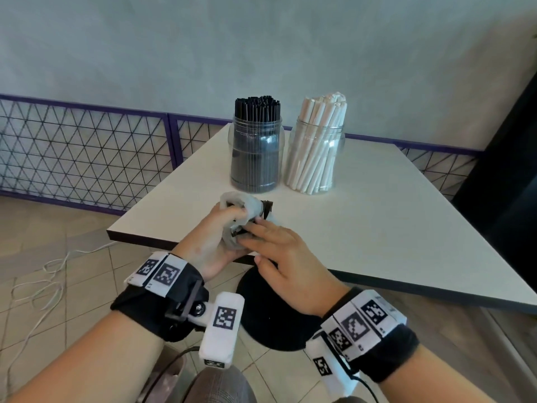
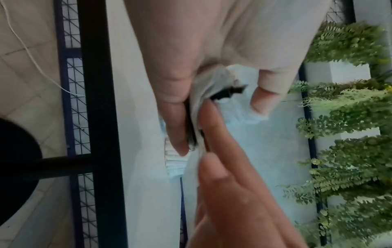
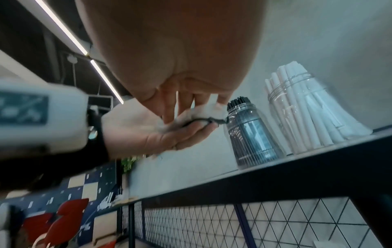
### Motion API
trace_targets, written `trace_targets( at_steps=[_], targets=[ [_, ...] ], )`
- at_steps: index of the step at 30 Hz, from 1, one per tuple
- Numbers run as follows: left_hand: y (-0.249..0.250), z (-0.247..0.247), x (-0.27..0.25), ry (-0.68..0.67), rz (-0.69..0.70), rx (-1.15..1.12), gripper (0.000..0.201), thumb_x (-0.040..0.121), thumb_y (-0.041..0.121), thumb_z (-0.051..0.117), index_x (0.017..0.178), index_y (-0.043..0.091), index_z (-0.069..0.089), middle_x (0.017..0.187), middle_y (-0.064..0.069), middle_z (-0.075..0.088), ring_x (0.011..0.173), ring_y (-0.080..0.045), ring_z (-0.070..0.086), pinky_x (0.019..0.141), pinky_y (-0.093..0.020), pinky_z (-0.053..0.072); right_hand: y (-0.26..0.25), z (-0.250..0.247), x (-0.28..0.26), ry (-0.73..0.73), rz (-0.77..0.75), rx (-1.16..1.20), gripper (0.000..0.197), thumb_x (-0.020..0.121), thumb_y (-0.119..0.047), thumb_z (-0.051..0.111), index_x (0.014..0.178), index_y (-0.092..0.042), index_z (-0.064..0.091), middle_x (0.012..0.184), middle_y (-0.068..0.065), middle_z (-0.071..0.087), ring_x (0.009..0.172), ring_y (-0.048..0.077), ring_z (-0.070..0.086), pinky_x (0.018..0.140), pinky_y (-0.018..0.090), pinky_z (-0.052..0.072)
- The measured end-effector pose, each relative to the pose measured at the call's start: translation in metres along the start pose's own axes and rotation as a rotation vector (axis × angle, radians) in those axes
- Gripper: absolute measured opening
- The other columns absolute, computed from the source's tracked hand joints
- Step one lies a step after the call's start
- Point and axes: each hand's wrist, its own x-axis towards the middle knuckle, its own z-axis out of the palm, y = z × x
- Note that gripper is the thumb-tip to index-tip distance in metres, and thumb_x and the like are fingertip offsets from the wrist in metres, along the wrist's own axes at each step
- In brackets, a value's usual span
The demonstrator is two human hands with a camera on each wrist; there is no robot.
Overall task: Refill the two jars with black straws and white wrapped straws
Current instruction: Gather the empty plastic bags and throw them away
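Two clear jars stand at the far side of the white table point(image 1: 377, 216). The left jar point(image 1: 255, 152) point(image 3: 250, 134) is packed with black straws. The right jar point(image 1: 315, 155) point(image 3: 307, 114) holds white wrapped straws that lean to the right. In front of them my left hand point(image 1: 220, 231) point(image 2: 176, 100) point(image 3: 148, 132) grips a crumpled clear plastic wrapper point(image 1: 244, 206) point(image 2: 205, 83) point(image 3: 205, 110) with black scraps in it. My right hand point(image 1: 270, 237) point(image 2: 222, 167) point(image 3: 180, 104) lies against the wrapper with straight fingers.
A purple wire-mesh fence point(image 1: 87, 152) runs along the wall behind and left of the table. The black round table base point(image 1: 270, 312) sits on the tiled floor below my hands. A white cable point(image 1: 43, 274) lies on the floor to the left. Green plants point(image 2: 350, 151) hang nearby.
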Motion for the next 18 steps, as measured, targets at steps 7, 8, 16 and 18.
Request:
trace_targets(
  at_steps=[7, 8, 16, 18],
  targets=[
    [-0.009, -0.005, 0.0, 0.088, 0.074, 0.171, 0.031, 0.093, 0.001, 0.051, 0.122, 0.01, 0.049, 0.12, -0.019, 0.063, 0.098, -0.027, 0.068, 0.074, -0.034, 0.058, 0.003, -0.026, 0.008, 0.077, 0.225, 0.368, 0.033, 0.091, 0.001, 0.045, 0.112, -0.015, 0.065, 0.119, -0.006, 0.064, 0.119, 0.004, 0.053, 0.102, 0.018, 0.038],
    [-0.009, -0.005, -0.001, 0.114, 0.08, 0.166, 0.031, 0.092, 0.0, 0.051, 0.122, 0.009, 0.05, 0.116, -0.019, 0.065, 0.093, -0.025, 0.069, 0.07, -0.031, 0.058, 0.006, -0.03, 0.008, 0.19, 0.314, 0.428, 0.029, 0.092, 0.0, 0.049, 0.111, -0.018, 0.062, 0.116, -0.009, 0.062, 0.111, 0.002, 0.055, 0.095, 0.017, 0.041],
    [-0.009, 0.009, -0.007, 0.079, 0.028, 0.309, 0.019, 0.093, 0.012, 0.043, 0.087, 0.013, 0.061, 0.058, 0.002, 0.064, 0.051, -0.007, 0.059, 0.046, -0.016, 0.043, 0.007, -0.024, 0.004, 0.194, 0.584, 1.246, 0.046, 0.081, -0.015, 0.064, 0.125, -0.022, 0.052, 0.107, 0.002, 0.064, 0.086, 0.013, 0.063, 0.075, 0.025, 0.052],
    [-0.013, 0.017, -0.009, 0.071, 0.091, 0.379, 0.021, 0.093, 0.011, 0.046, 0.081, 0.013, 0.062, 0.056, 0.006, 0.063, 0.053, -0.005, 0.058, 0.048, -0.014, 0.043, 0.002, -0.02, 0.009, 0.309, 0.577, 1.295, 0.035, 0.084, -0.004, 0.064, 0.116, -0.011, 0.054, 0.1, 0.007, 0.063, 0.08, 0.015, 0.062, 0.067, 0.024, 0.052]
  ],
)
